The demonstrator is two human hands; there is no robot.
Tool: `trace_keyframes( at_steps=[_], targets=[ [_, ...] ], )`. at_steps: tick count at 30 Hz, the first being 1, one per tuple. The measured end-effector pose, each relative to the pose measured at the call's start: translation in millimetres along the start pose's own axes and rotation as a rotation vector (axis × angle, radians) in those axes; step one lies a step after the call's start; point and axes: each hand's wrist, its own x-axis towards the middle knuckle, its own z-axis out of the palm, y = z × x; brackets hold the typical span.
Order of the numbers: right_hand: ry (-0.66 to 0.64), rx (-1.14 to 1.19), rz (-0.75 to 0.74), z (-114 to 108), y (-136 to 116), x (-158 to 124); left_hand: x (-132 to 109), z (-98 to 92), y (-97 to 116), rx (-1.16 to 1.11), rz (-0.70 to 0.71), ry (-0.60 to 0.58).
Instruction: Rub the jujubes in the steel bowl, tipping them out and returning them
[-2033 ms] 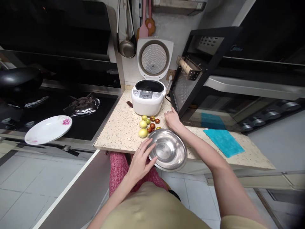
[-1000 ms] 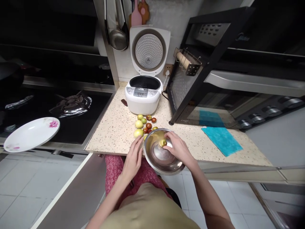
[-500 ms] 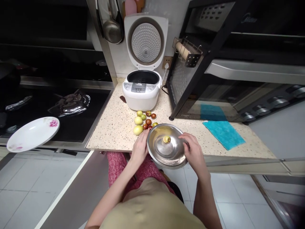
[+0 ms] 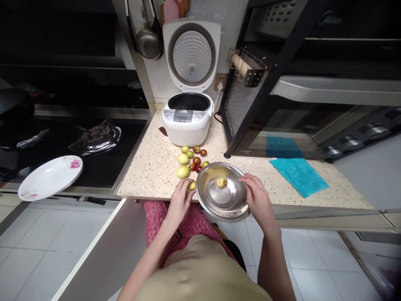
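Observation:
A steel bowl (image 4: 233,205) sits at the front edge of the speckled counter (image 4: 153,167), partly overhanging it. One small yellow-green fruit (image 4: 222,182) lies inside it. My right hand (image 4: 258,198) grips the bowl's right rim. My left hand (image 4: 181,196) is at the bowl's left side, its fingers closed on a small yellow-green fruit (image 4: 192,185). Several more small green, yellow and red-brown fruits (image 4: 191,161) lie in a cluster on the counter just behind the bowl.
A white rice cooker (image 4: 186,121) stands open at the back. A black oven rack (image 4: 250,108) is to its right, a blue cloth (image 4: 299,175) on the counter. A gas hob (image 4: 94,140) and a flowered white plate (image 4: 50,177) lie left.
My right hand took a fruit from the pile, put it in the bowl and moved to the bowl's right rim. My left hand left the bowl's rim and closed on a fruit.

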Motion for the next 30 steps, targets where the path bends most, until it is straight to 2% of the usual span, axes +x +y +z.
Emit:
trace_keyframes(
  at_steps=[5,9,13,16,19,22,28,30],
  targets=[
    [0.043,0.004,-0.045,-3,-24,0,-9,-24.0,16,0.015,-0.012,0.140],
    [-0.039,0.094,-0.138,3,-58,-4,-13,-37.6,44,-0.013,0.122,0.243],
    [-0.208,0.240,-0.173,14,-87,-11,-16,-30.1,63,-0.061,0.330,0.191],
    [-0.328,0.356,-0.130,17,-96,-17,-21,-18.6,62,-0.070,0.435,0.157],
    [-0.378,0.424,-0.086,16,-96,-22,-25,-10.9,56,-0.056,0.512,0.132],
    [-0.373,0.425,-0.057,14,-90,-24,-27,-8.4,54,-0.043,0.529,0.097],
    [-0.201,0.275,-0.021,1,-65,-16,-21,-11.2,60,0.010,0.427,0.013],
    [-0.187,0.222,-0.002,-4,-55,-13,-21,-12.8,60,0.025,0.409,-0.033]
  ],
)
